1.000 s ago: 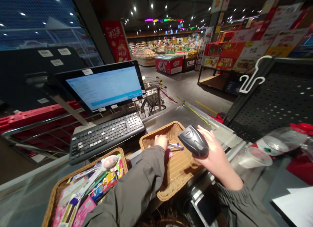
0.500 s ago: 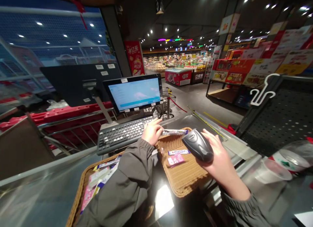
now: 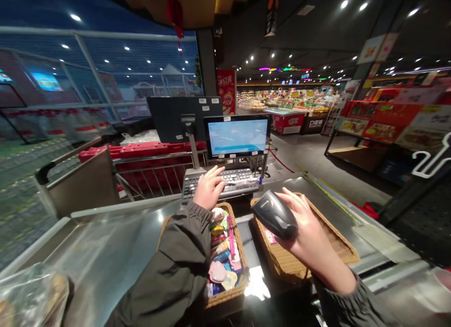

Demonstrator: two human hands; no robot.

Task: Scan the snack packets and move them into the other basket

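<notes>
My left hand (image 3: 210,187) is over the left part of the black keyboard (image 3: 191,185), holding a thin, clear-wrapped stick (image 3: 243,182) with a purple end that points right. In my right hand (image 3: 306,223) is a dark barcode scanner (image 3: 276,215), held above the right wicker basket (image 3: 282,263). A pink packet (image 3: 270,237) shows in that basket, partly behind the scanner. Below my left hand, another wicker basket (image 3: 244,261) holds several colourful small packets; my left sleeve hides part of it.
Behind the keyboard stands a lit monitor (image 3: 238,136), with a second dark screen (image 3: 176,115) to its left. A clear plastic bag (image 3: 31,294) lies at the near left of the metal counter (image 3: 105,252). A white hook (image 3: 431,158) is at the right.
The view has swung left, showing more of the counter and the packed basket. My left hand, with the stick, now sits farther left over the keyboard. The scanner stays in my right hand.
</notes>
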